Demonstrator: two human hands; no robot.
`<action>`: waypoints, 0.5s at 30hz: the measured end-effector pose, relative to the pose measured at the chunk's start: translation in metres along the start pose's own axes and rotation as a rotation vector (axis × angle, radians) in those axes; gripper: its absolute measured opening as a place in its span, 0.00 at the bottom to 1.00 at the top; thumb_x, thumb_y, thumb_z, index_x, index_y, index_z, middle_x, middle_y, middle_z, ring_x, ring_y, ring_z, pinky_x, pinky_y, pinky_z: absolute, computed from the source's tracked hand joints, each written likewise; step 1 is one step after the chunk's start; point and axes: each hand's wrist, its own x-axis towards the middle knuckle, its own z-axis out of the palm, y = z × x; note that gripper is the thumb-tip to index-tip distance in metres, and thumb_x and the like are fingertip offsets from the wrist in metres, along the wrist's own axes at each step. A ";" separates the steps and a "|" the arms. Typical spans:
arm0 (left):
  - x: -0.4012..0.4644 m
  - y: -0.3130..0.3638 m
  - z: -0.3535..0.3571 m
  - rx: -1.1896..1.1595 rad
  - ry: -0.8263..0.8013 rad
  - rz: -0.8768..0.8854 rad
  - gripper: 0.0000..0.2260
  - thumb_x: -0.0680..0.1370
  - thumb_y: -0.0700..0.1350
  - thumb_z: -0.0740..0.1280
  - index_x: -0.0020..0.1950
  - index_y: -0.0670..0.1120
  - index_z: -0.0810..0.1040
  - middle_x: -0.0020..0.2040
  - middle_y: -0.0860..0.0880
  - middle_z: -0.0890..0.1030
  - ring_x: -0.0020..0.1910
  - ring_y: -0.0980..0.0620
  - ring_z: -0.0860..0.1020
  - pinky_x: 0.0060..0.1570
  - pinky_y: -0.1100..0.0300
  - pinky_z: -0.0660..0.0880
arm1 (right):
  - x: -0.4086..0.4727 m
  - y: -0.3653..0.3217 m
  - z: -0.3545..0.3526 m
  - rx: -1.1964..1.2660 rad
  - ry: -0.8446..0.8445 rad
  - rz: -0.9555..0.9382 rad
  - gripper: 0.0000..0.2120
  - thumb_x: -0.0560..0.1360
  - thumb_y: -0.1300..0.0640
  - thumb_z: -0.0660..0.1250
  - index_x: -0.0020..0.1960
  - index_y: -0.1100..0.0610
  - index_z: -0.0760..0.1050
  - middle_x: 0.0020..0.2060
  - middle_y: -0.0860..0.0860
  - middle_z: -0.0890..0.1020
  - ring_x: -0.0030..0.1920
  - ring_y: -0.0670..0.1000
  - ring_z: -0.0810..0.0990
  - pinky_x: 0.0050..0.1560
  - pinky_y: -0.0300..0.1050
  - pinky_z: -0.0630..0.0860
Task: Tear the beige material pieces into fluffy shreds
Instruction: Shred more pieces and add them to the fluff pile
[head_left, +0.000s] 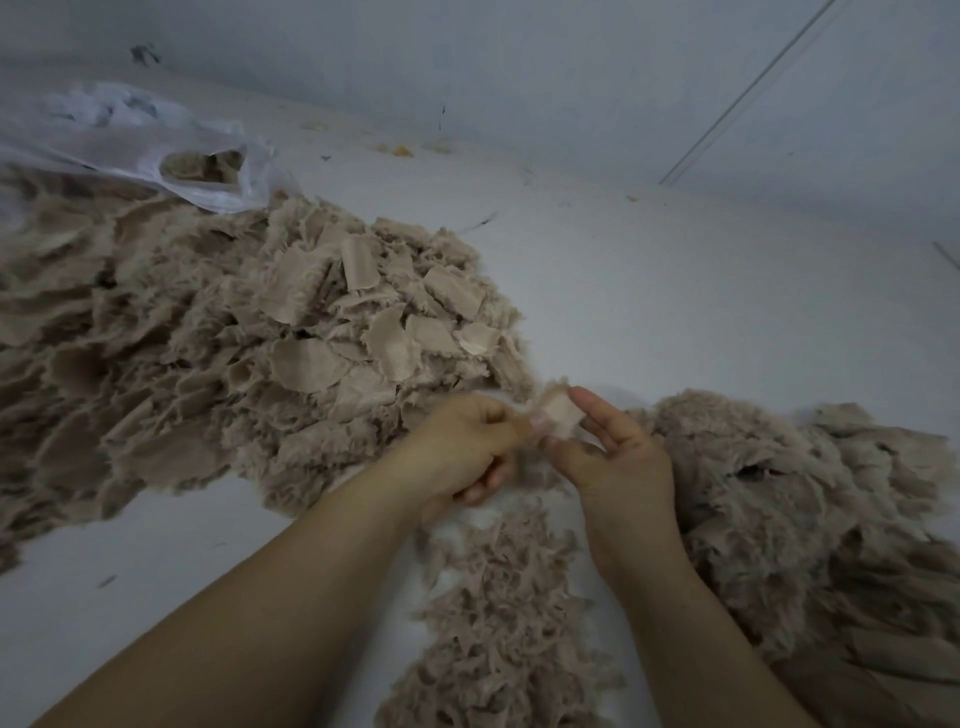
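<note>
left hand (457, 447) and right hand (613, 447) fingers both pinching one beige piece (560, 413) between large pile (249, 332) and shreds (498, 613).

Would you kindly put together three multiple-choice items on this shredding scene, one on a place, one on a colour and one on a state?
1. Where does the white plastic bag lie?
A. Far left, behind the big heap of beige pieces
B. Under the right forearm
C. Beside the strip of fine shreds

2. What colour is the small fabric piece between the hands?
A. Dark blue
B. Pale beige
C. Bright green

3. What is the state of that piece?
A. Lying loose on the pale floor
B. Tucked inside the bag
C. Pinched between the left hand and right hand

Answers: 1 A, the bag sits at the far left edge of the large heap. 2 B, it matches the heaps' beige tone. 3 C, fingers of both hands grip its ends above the floor.
</note>
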 end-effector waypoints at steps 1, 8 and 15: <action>0.000 -0.001 0.005 0.041 0.006 0.006 0.13 0.80 0.49 0.67 0.43 0.40 0.76 0.22 0.47 0.68 0.17 0.54 0.60 0.19 0.67 0.56 | 0.000 0.000 0.001 -0.007 -0.005 0.000 0.23 0.71 0.71 0.74 0.57 0.45 0.80 0.54 0.48 0.84 0.44 0.50 0.87 0.40 0.38 0.81; 0.022 0.033 0.006 -0.583 0.330 0.481 0.13 0.81 0.37 0.62 0.63 0.51 0.76 0.50 0.44 0.81 0.32 0.48 0.79 0.32 0.55 0.75 | 0.002 -0.004 -0.001 0.366 0.260 0.075 0.08 0.81 0.61 0.64 0.45 0.58 0.79 0.31 0.49 0.77 0.29 0.45 0.72 0.28 0.36 0.70; 0.051 0.021 0.046 0.681 -0.066 0.524 0.22 0.78 0.31 0.63 0.71 0.44 0.72 0.68 0.46 0.73 0.62 0.53 0.74 0.59 0.63 0.72 | -0.001 -0.007 0.001 0.505 0.366 0.079 0.20 0.84 0.56 0.58 0.33 0.54 0.69 0.26 0.48 0.65 0.25 0.46 0.60 0.22 0.38 0.59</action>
